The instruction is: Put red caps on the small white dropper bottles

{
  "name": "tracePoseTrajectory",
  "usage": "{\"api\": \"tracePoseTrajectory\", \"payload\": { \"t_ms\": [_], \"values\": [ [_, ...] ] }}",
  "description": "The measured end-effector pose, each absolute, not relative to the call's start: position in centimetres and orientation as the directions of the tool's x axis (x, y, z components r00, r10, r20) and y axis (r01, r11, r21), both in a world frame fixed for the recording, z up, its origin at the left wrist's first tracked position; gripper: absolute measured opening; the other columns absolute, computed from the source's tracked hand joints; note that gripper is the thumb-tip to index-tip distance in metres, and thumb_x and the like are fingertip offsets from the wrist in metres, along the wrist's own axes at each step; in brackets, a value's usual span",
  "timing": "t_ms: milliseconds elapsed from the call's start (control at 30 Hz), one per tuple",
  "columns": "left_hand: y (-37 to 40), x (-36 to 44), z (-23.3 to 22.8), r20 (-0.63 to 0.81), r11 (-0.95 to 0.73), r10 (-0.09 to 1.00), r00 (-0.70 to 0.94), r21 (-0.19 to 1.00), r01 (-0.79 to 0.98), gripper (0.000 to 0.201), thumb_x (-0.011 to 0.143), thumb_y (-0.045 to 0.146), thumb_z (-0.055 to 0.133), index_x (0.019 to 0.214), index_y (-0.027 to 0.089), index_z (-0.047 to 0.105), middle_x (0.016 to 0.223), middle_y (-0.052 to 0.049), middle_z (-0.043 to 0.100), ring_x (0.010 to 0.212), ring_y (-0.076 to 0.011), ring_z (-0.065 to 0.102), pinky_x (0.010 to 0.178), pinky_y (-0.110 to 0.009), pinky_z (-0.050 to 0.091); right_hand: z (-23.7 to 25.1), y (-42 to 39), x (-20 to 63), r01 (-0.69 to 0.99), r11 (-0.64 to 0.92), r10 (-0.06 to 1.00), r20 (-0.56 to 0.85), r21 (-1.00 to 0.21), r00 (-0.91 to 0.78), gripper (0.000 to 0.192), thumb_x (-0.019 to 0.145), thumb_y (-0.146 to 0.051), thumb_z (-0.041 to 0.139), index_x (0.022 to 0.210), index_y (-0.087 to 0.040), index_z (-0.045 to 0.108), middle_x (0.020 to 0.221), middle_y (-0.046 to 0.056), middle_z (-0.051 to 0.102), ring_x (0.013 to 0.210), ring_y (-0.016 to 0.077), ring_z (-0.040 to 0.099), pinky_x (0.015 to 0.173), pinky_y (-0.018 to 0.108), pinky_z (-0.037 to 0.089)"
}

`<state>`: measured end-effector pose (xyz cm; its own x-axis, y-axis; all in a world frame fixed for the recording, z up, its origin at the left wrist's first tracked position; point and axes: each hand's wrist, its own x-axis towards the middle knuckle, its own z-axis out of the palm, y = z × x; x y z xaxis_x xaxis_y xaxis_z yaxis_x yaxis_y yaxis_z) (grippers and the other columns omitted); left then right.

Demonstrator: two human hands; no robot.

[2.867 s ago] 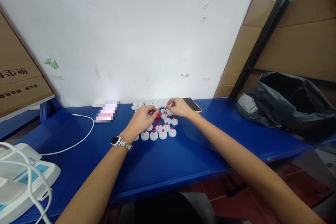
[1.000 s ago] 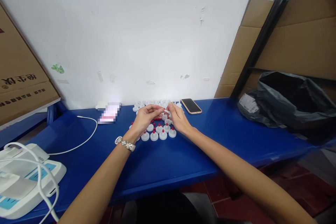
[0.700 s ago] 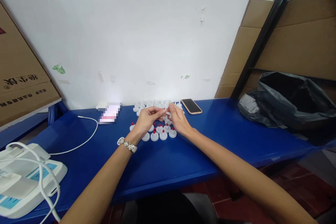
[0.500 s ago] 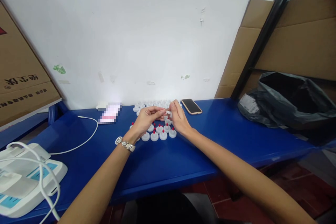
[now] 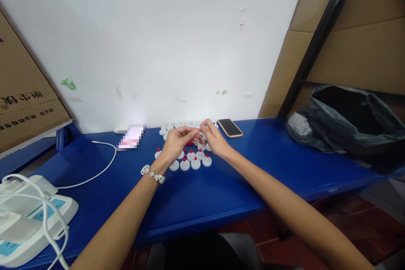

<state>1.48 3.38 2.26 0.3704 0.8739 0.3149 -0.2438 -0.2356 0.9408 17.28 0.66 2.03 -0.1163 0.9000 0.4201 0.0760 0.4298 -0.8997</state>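
My left hand [image 5: 180, 141] and my right hand [image 5: 215, 138] meet over the blue table, fingertips touching. A white nozzle cap [image 5: 203, 136] is pinched in the fingers of my right hand. The thumb and forefinger of my left hand press together against the cap's tip; anything small between them is hidden. Below the hands stand several white nozzle caps with red tips [image 5: 195, 163]. Small loose red tips [image 5: 190, 144] lie between the hands, partly covered. Behind them, along the wall, are rows of white caps [image 5: 163, 130] without visible red tips.
A phone [image 5: 230, 128] lies right of the caps. A lit, blurred-out screen [image 5: 131, 137] and a white cable [image 5: 109, 164] are on the left, with a white power strip [image 5: 65, 215] nearer. On the right stand a dark plastic bag [image 5: 341, 122] and cardboard [image 5: 281, 71].
My fingertips have drawn closer together around the cap, and my right hand has tilted slightly. More of the loose red tips now shows beneath. The view has shifted a little.
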Motion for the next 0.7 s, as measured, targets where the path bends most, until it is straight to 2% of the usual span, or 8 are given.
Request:
{"api": "tracePoseTrajectory", "payload": {
  "t_ms": [67, 133, 333, 433, 533, 600, 700],
  "values": [
    [3.8, 1.4, 2.3, 0.327, -0.246, 0.882, 0.341, 0.934, -0.258, 0.038, 0.073, 0.039, 0.081, 0.102, 0.015, 0.073, 0.08, -0.004, 0.075, 0.071, -0.0144, 0.068, 0.074, -0.029, 0.056, 2.6, 1.1, 18.1, 0.047, 0.434, 0.888, 0.418, -0.9, -0.193, 0.038, 0.088, -0.061, 0.054, 0.085, -0.024, 0.043, 0.066, -0.005, 0.055, 0.057, 0.0127, 0.055, 0.057, 0.027, 0.045],
    [4.2, 1.3, 2.4, 0.349, -0.274, 0.885, 0.31, 0.926, -0.26, 0.039, 0.077, 0.041, 0.078, 0.106, 0.016, 0.071, 0.083, -0.005, 0.075, 0.072, -0.0141, 0.067, 0.074, -0.029, 0.055, 2.8, 1.6, 19.1, 0.074, 0.465, 0.876, 0.446, -0.882, -0.185, 0.038, 0.086, -0.059, 0.058, 0.085, -0.022, 0.049, 0.067, -0.003, 0.061, 0.06, 0.0134, 0.059, 0.06, 0.027, 0.046],
    [4.8, 1.4, 2.7, 0.375, -0.349, 0.883, 0.283, 0.927, -0.139, 0.034, 0.081, 0.047, 0.072, 0.089, 0.014, 0.07, 0.082, -0.006, 0.073, 0.072, -0.0139, 0.065, 0.075, -0.028, 0.053, 1.5, 3.4, 22.1, 0.299, 0.481, 0.871, 0.487, -0.824, -0.058, 0.037, 0.084, -0.054, 0.062, 0.09, -0.018, 0.064, 0.085, 0.006, 0.073, 0.076, 0.0166, 0.065, 0.065, 0.027, 0.046],
    [5.3, 2.0, 3.1, 0.364, -0.355, 0.881, 0.302, 0.931, -0.087, 0.038, 0.078, 0.051, 0.073, 0.087, 0.014, 0.069, 0.08, -0.006, 0.072, 0.072, -0.015, 0.065, 0.076, -0.03, 0.054, 0.9, 3.9, 22.7, 0.426, 0.471, 0.868, 0.492, -0.772, -0.067, 0.035, 0.084, -0.05, 0.062, 0.092, -0.017, 0.07, 0.084, 0.004, 0.072, 0.069, 0.0143, 0.06, 0.063, 0.026, 0.044],
    [5.9, 2.6, 3.3, 0.373, -0.382, 0.868, 0.329, 0.923, -0.037, 0.04, 0.078, 0.054, 0.072, 0.084, 0.014, 0.068, 0.08, -0.007, 0.072, 0.072, -0.0167, 0.066, 0.075, -0.032, 0.054, 1.0, 3.8, 22.6, 0.51, 0.448, 0.874, 0.479, -0.735, -0.078, 0.035, 0.083, -0.05, 0.062, 0.085, -0.016, 0.072, 0.075, 0.001, 0.069, 0.059, 0.0112, 0.05, 0.057, 0.025, 0.04],
    [6.0, 2.9, 3.3, 0.405, -0.444, 0.845, 0.351, 0.895, 0.037, 0.037, 0.08, 0.052, 0.069, 0.084, 0.015, 0.068, 0.08, -0.007, 0.072, 0.073, -0.0175, 0.066, 0.074, -0.032, 0.053, 1.1, 3.7, 22.2, 0.474, 0.44, 0.88, 0.471, -0.762, -0.06, 0.036, 0.082, -0.052, 0.063, 0.083, -0.016, 0.07, 0.07, 0.001, 0.066, 0.056, 0.011, 0.049, 0.055, 0.025, 0.04],
    [5.5, 3.1, 3.1, 0.469, -0.589, 0.766, 0.441, 0.786, 0.188, 0.028, 0.081, 0.044, 0.07, 0.089, 0.017, 0.069, 0.083, -0.006, 0.071, 0.077, -0.0182, 0.065, 0.072, -0.031, 0.052, 1.0, 3.6, 21.2, 0.271, 0.415, 0.904, 0.428, -0.868, -0.012, 0.04, 0.079, -0.056, 0.065, 0.092, -0.018, 0.063, 0.068, 0.0, 0.065, 0.053, 0.0124, 0.054, 0.051, 0.026, 0.043]
  ]
}}
